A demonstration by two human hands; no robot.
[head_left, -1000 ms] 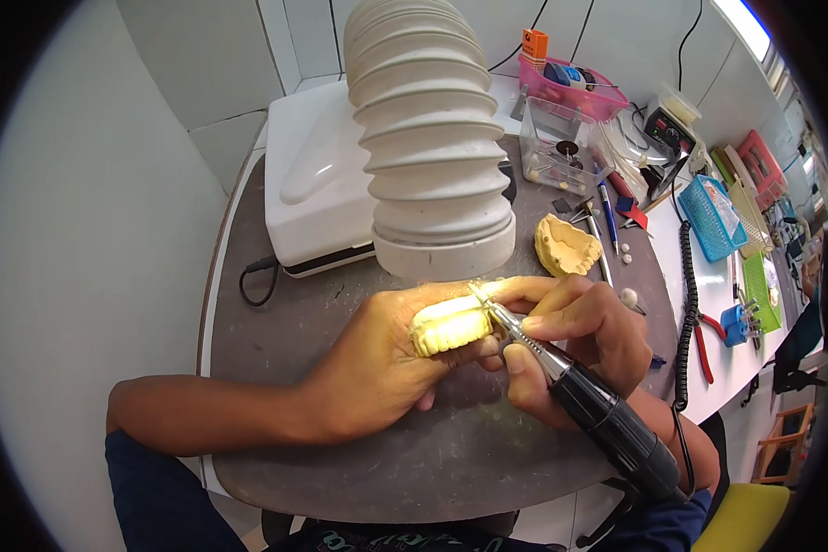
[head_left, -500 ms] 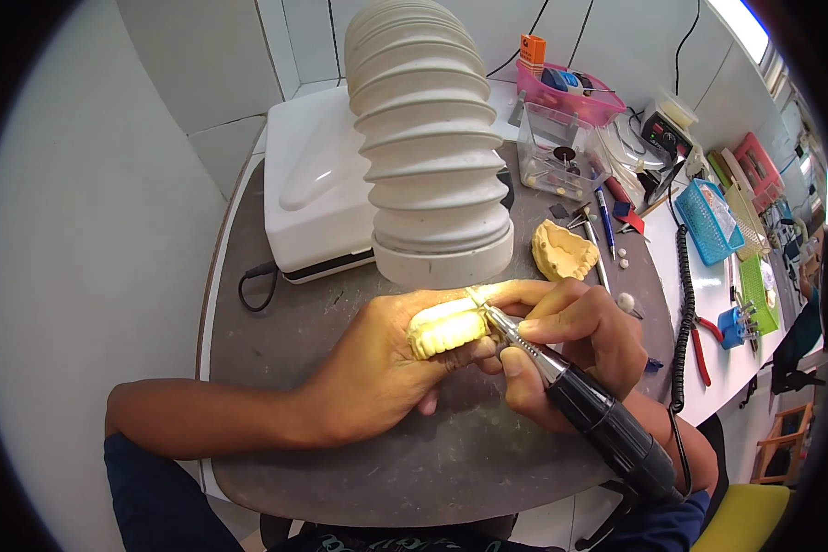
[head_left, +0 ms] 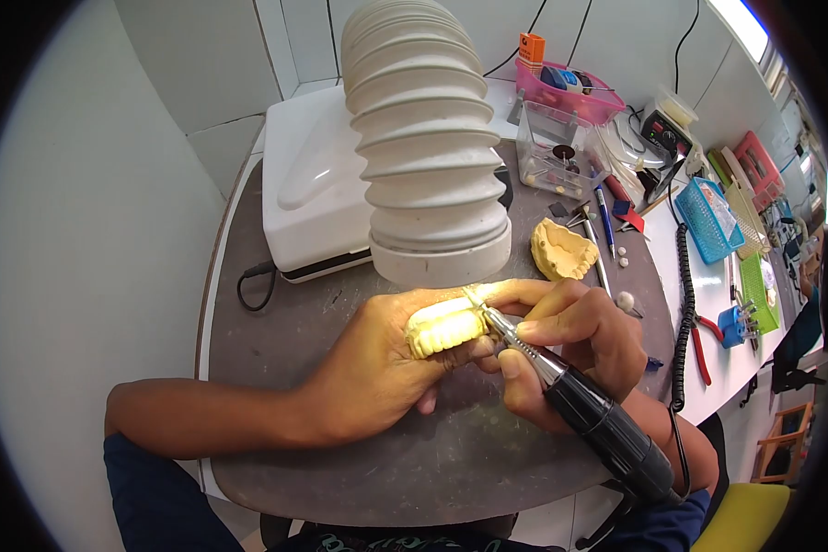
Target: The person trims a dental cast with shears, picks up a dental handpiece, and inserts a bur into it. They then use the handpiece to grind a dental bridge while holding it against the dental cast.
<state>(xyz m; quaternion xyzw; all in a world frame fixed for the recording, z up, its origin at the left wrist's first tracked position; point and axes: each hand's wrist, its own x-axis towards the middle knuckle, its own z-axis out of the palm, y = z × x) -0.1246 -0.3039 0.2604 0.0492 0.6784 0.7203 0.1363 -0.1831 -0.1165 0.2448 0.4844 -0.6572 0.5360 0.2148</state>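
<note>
Nearest me, the grey desk [head_left: 340, 460] curves under both forearms. My left hand [head_left: 377, 368] is closed on a yellow cast [head_left: 446, 329]: its fingers [head_left: 515, 293] run along the far side and the thumb presses the near side, so the row of teeth shows between them, held clear of the desk. My right hand [head_left: 570, 340] grips a handpiece [head_left: 598, 419] like a pen, its fingers [head_left: 561, 317] pinched shut on the metal nose while the black body slants back over the wrist. The bur [head_left: 474, 299] touches the cast at its right end, just beside the left forefinger.

Right of the right fingers, a black coiled cord [head_left: 683, 313] runs along the desk edge, with red pliers [head_left: 704, 336] beyond it. Just past both sets of fingers stands a white ribbed hose [head_left: 428, 138], its mouth down on the desk. A second cast [head_left: 561, 250] lies beyond the right fingers, near a few pens [head_left: 605, 216]. Left of the hose, beyond the left fingers, sits a white box [head_left: 308, 184]. Farther off are a clear box [head_left: 557, 147], a pink tray [head_left: 570, 92] and a blue basket [head_left: 708, 216].
</note>
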